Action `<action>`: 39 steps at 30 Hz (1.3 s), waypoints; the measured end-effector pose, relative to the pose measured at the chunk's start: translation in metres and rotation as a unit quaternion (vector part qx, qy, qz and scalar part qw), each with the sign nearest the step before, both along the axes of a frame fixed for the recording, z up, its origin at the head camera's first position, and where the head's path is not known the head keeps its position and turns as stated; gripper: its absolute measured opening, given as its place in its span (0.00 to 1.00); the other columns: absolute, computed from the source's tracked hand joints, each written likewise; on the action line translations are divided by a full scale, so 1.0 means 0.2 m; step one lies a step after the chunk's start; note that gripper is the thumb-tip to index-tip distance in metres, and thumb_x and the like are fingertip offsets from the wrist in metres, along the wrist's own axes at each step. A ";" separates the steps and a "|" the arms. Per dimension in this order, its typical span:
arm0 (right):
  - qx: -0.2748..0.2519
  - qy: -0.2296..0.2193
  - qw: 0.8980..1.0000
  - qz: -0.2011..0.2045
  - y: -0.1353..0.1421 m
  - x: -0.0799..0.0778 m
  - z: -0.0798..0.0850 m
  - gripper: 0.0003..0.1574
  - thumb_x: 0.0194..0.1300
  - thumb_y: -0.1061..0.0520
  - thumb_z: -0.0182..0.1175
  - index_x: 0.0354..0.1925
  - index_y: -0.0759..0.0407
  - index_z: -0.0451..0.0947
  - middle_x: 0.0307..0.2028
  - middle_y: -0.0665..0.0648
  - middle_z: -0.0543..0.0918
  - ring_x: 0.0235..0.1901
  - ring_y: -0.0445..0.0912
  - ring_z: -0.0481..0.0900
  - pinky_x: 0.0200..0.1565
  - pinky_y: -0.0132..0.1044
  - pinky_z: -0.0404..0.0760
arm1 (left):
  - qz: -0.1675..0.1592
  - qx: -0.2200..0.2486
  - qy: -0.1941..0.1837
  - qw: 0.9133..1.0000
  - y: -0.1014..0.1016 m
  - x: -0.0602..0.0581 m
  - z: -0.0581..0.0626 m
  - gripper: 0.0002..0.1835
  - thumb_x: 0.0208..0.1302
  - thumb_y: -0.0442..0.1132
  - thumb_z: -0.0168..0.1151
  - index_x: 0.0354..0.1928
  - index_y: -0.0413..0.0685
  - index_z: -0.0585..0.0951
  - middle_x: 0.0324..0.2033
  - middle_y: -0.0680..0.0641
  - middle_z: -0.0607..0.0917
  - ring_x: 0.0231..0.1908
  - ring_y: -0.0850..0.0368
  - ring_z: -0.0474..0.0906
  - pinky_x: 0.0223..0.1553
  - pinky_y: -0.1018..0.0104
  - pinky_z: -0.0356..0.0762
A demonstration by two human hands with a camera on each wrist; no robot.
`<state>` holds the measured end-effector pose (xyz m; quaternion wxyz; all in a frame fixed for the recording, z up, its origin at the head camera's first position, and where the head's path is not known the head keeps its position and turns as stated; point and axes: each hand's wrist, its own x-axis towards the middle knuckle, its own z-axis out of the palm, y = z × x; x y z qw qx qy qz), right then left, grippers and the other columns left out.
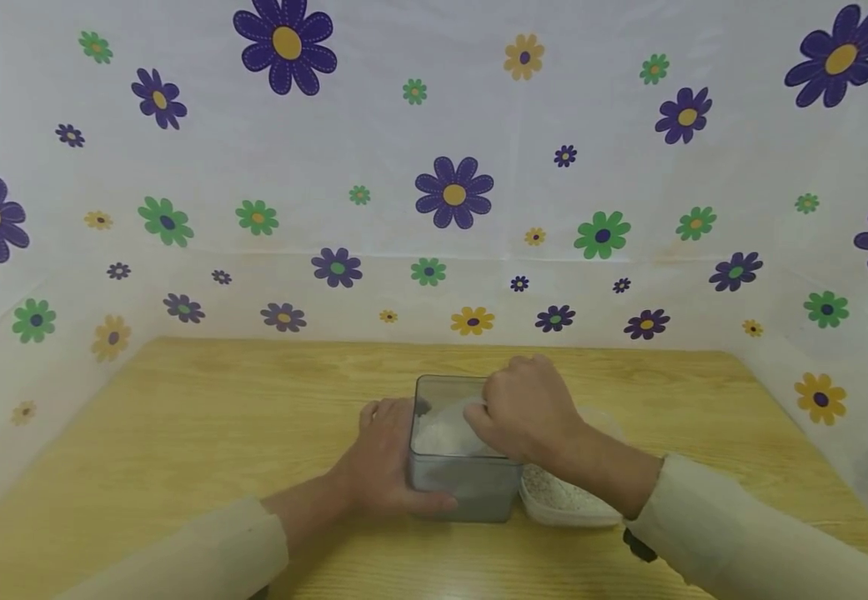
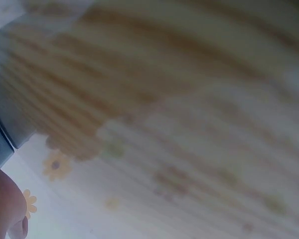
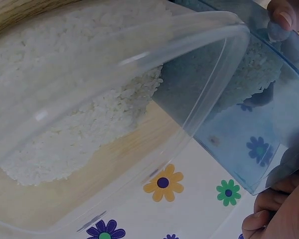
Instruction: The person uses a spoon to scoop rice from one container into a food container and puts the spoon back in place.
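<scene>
A see-through blue-grey square bin (image 1: 467,492) stands on the table with white rice (image 1: 437,437) inside. My left hand (image 1: 384,458) grips its left side, thumb along the front wall; in the left wrist view only part of that hand (image 2: 5,206) shows. Over the bin's right rim, my right hand (image 1: 527,408) is curled, knuckles up. It pinches a pale translucent thing (image 1: 471,412) that reaches down into the bin; its kind is unclear. In the right wrist view, the curled right fingers (image 3: 264,211) show at the bin's rim.
A clear plastic tub (image 1: 579,521) with rice stands close to the bin's right side, partly under my right forearm. Its rim and rice (image 3: 99,114) fill much of the right wrist view. A flower-patterned white sheet (image 1: 479,117) encloses the wooden table (image 1: 268,392).
</scene>
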<state>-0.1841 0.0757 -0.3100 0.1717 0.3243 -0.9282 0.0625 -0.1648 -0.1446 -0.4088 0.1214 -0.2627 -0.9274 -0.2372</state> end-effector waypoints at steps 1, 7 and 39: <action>-0.001 -0.001 1.000 0.002 0.00 0.00 0.00 0.28 0.55 0.54 0.51 0.04 0.48 0.53 0.08 0.44 0.50 0.15 0.42 0.53 0.24 0.35 0.56 | 0.000 -0.001 -0.002 1.000 0.00 0.00 0.00 0.59 0.39 0.80 0.65 0.66 0.47 0.63 0.55 0.49 0.76 0.55 0.53 0.67 0.59 0.43 0.55; -0.010 0.002 1.000 0.007 0.00 -0.02 0.01 0.28 0.54 0.55 0.52 0.04 0.49 0.51 0.09 0.43 0.48 0.15 0.41 0.50 0.23 0.35 0.53 | -0.002 0.013 0.005 1.000 0.00 0.00 0.01 0.58 0.39 0.80 0.65 0.65 0.47 0.63 0.54 0.49 0.75 0.55 0.53 0.66 0.60 0.44 0.53; -0.130 -0.203 0.969 -0.045 0.18 -0.03 0.11 0.24 0.58 0.55 0.48 0.08 0.49 0.57 0.09 0.44 0.56 0.13 0.39 0.53 0.20 0.32 0.51 | -0.003 -0.003 -0.005 1.000 0.00 -0.01 0.01 0.58 0.38 0.75 0.69 0.65 0.46 0.62 0.53 0.49 0.74 0.54 0.52 0.66 0.61 0.43 0.53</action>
